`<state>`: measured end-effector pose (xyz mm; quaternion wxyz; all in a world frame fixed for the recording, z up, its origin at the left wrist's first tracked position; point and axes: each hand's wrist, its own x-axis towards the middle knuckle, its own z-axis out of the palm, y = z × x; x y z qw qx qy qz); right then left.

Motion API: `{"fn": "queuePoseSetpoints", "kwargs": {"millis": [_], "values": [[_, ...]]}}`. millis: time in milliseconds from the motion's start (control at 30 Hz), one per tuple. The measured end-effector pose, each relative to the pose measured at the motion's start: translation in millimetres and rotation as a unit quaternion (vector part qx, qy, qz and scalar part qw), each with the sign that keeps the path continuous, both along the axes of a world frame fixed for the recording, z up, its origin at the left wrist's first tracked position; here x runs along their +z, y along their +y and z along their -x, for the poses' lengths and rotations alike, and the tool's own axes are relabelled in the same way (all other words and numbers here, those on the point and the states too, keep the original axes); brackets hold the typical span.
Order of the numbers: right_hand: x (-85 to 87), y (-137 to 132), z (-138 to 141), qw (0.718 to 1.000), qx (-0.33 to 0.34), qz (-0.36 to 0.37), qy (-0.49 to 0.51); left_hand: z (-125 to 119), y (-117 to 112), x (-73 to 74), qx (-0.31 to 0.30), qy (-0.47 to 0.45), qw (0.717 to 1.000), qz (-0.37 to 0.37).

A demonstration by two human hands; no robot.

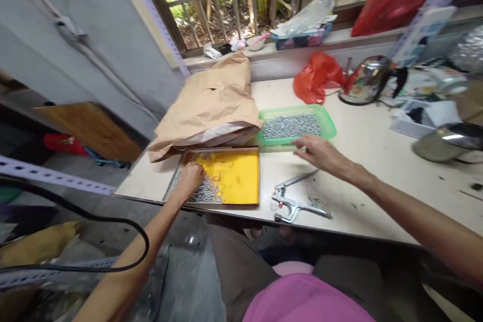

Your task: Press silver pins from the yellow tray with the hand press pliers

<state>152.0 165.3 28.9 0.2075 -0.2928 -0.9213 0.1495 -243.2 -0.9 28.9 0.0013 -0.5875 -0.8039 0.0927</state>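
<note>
My left hand [191,180] is over the left side of a shallow yellow-bottomed box [241,181], its fingers curled down among small silvery metal pieces [207,193]. What those fingers hold, if anything, is hidden. By the front edge of a green plastic basket [329,122] is my right hand [316,152], thumb and fingers apart and nothing visible between them. The basket holds many similar small metal pieces [292,126]. Below my right hand, metal hand pliers with a spring [292,206] lie on the table, beside a few tiny loose pieces [316,202].
A large brown paper sack [211,100] lies behind the yellow-bottomed box. Farther back are a red plastic bag [317,78] and a steel kettle [366,80]. A grey tray [413,118] stands on the right. A black cable [143,234] loops in front of my left forearm.
</note>
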Motion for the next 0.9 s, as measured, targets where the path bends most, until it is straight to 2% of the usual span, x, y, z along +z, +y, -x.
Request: {"fn": "queuePoseSetpoints", "kwargs": {"millis": [133,200,267,500,667,900], "values": [[-12.2,-78.3,-28.8,0.986,0.073,0.121,-0.086,7.0,12.0,-1.3,0.005,-0.019,0.999,0.032],[-17.1,-102.6,-40.5,0.978,0.077,0.151,-0.124,8.3,14.0,0.2,0.016,-0.044,0.998,0.037],[-20.3,-114.6,-47.8,0.976,0.065,0.152,-0.142,7.6,14.5,3.4,0.029,-0.067,0.997,0.025],[-25.0,-113.5,-51.5,0.980,0.038,0.085,-0.173,-2.3,11.9,19.5,0.122,-0.131,0.984,0.002],[-38.8,-111.7,-65.7,0.987,0.004,0.048,-0.153,-9.4,1.2,26.1,0.096,-0.112,0.989,0.012],[-64.2,-110.9,-78.8,0.994,-0.012,0.044,-0.095,-17.1,-12.1,24.4,0.079,-0.078,0.994,0.001]]}}
